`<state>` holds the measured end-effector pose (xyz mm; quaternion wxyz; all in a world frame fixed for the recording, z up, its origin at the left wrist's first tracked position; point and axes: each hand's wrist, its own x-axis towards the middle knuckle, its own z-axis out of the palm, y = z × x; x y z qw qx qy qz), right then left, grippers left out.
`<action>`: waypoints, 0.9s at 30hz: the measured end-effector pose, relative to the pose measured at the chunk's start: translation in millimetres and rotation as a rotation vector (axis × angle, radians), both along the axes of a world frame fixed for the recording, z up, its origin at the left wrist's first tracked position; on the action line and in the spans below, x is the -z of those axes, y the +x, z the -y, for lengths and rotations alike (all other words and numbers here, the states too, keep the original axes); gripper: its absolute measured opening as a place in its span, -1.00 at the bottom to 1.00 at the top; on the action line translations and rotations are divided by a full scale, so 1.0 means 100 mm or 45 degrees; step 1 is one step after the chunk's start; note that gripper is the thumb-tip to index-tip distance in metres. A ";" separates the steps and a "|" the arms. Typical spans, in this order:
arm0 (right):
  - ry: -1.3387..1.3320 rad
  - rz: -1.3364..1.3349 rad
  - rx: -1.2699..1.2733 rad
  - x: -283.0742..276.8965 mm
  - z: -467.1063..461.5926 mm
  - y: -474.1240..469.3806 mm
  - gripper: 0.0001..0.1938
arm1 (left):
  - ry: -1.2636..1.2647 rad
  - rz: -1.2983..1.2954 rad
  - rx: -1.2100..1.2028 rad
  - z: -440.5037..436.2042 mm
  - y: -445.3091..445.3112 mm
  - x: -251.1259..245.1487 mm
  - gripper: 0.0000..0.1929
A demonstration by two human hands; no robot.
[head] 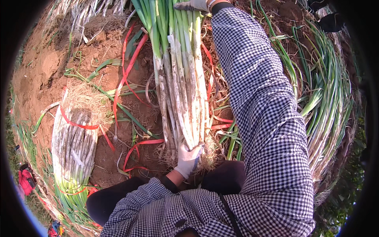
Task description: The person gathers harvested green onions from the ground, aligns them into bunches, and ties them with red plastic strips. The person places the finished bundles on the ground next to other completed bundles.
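Note:
A bunch of long green onions lies on the soil, roots towards my knees and green leaves pointing away. My left hand, in a pale work glove, closes round the lower white stalks just above the roots. Stretched far forward, my gloved right hand rests on the leaves at the top edge of the picture; whether its fingers grip them is not clear. Red plastic ribbon lies on the ground left of the bunch, and more red ribbon shows at its right.
On the left lies a green onion bundle tied with red ribbon. Loose green onions are heaped at the right, and others lie at the upper left. A red bag-like item sits at the far left. Brown soil carries scattered leaves.

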<state>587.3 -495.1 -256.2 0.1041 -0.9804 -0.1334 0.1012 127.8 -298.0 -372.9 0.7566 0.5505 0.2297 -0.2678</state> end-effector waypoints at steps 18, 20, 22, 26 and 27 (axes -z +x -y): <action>1.037 0.355 0.419 0.93 0.71 -0.97 -0.73 | 0.547 -0.083 0.353 0.36 0.20 0.14 -0.74; 1.359 0.246 0.415 0.61 0.77 -1.98 -0.78 | 0.364 -0.148 0.374 0.29 0.17 0.39 -0.79; 1.327 0.182 0.357 0.52 0.80 -2.80 -0.79 | 0.225 -0.223 0.286 0.21 0.20 0.52 -0.77; 1.626 -0.138 0.470 1.03 0.86 -3.99 -0.68 | 0.155 -0.261 0.236 0.33 0.27 0.31 -0.59; 1.813 -0.130 0.533 1.06 0.77 -4.20 -0.72 | 0.180 -0.253 0.285 0.35 0.31 0.25 -0.56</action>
